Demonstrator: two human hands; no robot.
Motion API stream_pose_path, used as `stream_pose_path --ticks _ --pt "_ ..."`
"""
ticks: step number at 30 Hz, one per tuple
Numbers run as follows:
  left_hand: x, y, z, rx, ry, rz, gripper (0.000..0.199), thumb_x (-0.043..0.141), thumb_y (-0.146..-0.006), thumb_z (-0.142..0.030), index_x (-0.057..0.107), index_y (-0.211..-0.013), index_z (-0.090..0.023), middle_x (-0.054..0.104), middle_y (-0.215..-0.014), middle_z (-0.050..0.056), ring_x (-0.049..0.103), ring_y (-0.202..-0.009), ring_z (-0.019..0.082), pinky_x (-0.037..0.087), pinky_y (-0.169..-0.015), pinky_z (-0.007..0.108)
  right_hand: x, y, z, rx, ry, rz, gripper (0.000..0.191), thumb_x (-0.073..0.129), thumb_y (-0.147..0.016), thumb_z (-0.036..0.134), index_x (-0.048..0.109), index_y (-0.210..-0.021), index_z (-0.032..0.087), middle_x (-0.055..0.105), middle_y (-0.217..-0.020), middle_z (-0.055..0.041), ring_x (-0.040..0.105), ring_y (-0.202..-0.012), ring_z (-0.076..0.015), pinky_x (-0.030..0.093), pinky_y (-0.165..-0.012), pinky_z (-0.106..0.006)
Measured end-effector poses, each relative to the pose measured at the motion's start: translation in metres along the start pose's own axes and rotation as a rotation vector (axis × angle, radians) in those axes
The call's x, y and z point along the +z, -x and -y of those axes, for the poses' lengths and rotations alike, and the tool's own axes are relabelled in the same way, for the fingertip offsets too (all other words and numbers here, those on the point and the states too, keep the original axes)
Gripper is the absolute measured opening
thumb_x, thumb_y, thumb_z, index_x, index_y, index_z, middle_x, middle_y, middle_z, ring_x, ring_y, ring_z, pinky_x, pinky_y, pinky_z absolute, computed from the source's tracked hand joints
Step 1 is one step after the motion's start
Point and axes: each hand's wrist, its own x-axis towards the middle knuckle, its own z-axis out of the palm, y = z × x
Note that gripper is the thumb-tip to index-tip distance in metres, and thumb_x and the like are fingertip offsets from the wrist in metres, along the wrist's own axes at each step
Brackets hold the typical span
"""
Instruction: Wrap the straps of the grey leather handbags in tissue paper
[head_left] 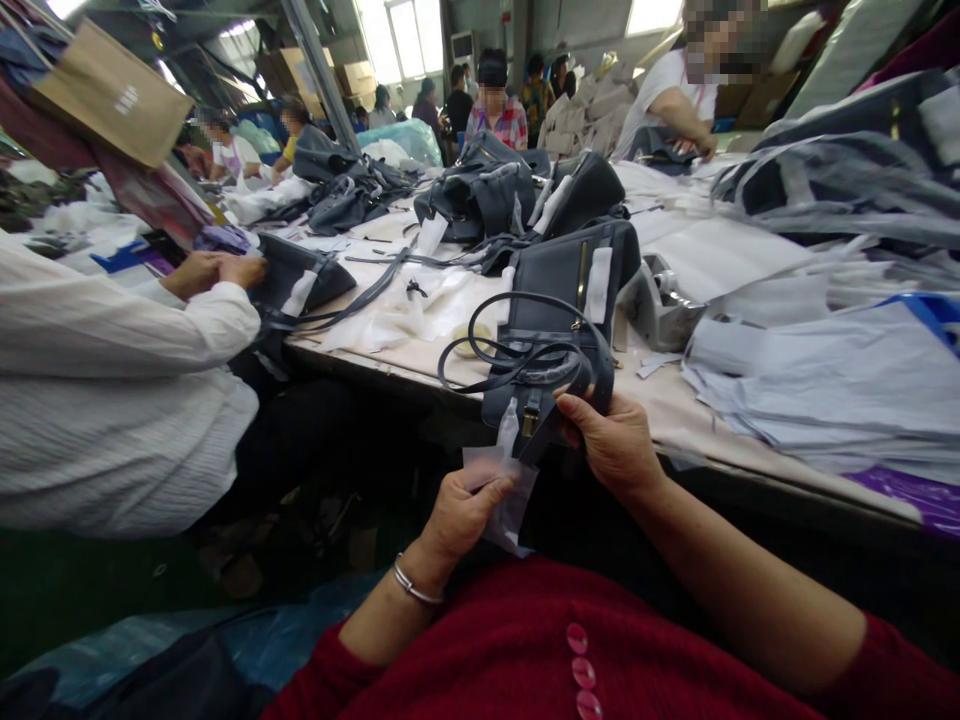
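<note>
In mid-frame, a bag (555, 250) lies at the near edge of the table (660, 410), its lower end jutting past it. A looped strap (525, 296) crosses its lower half; a tape roll (474, 340) lies just left. Below, the right hand (611, 440) is at the bag's lower right corner; the left hand (472, 515), lower left, has a thin sheet (517, 500) between thumb and fingers. Right of the bag stands a tape dispenser (660, 300), then stacked paper sheets (825, 370) at frame right. Behind the bag, upper centre, more bags (480, 195) are heaped. A co-worker (112, 390) sits at frame left, beneath a hanging paper bag (112, 90) in the upper left.
</note>
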Motion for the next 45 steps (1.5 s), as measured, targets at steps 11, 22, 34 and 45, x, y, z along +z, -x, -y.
stream_pose_path --ticks 11,22,34,45 --pt "0.005 -0.003 0.0 -0.045 0.073 -0.05 0.032 0.067 -0.085 -0.044 0.078 -0.097 -0.016 0.075 -0.096 0.007 0.067 -0.091 0.023 0.051 -0.084 0.031 0.009 0.018 -0.011 0.093 0.066 0.04 0.027 0.08 -0.07 0.041 0.074 -0.081 0.017 0.06 -0.059 0.0013 0.048 -0.052 -0.0115 0.037 -0.048 -0.025" --pt "0.014 0.003 -0.002 -0.042 -0.124 -0.019 0.033 0.065 -0.085 -0.045 0.079 -0.086 -0.015 0.075 -0.081 0.004 0.066 -0.076 0.019 0.05 -0.072 0.027 0.004 0.012 -0.029 0.41 -0.099 0.243 0.039 0.078 -0.07 0.051 0.063 -0.073 0.016 0.046 -0.052 0.006 0.036 -0.045 -0.0065 0.021 -0.04 -0.02" --pt "0.013 -0.005 0.003 -0.124 0.174 -0.109 0.04 0.064 -0.086 -0.05 0.077 -0.102 -0.015 0.076 -0.092 0.005 0.068 -0.089 0.023 0.052 -0.08 0.03 0.009 -0.001 -0.02 0.322 -0.135 0.013 0.039 0.085 -0.063 0.041 0.06 -0.079 0.017 0.06 -0.057 0.0041 0.049 -0.042 -0.0072 0.033 -0.039 -0.018" --pt "0.018 -0.014 -0.004 -0.133 0.087 -0.017 0.029 0.068 -0.083 -0.038 0.078 -0.095 -0.013 0.077 -0.095 0.009 0.068 -0.087 0.022 0.051 -0.081 0.03 0.002 0.024 -0.043 0.425 0.067 0.247 0.038 0.081 -0.065 0.048 0.064 -0.072 0.015 0.055 -0.054 0.0041 0.044 -0.046 -0.0077 0.031 -0.046 -0.022"
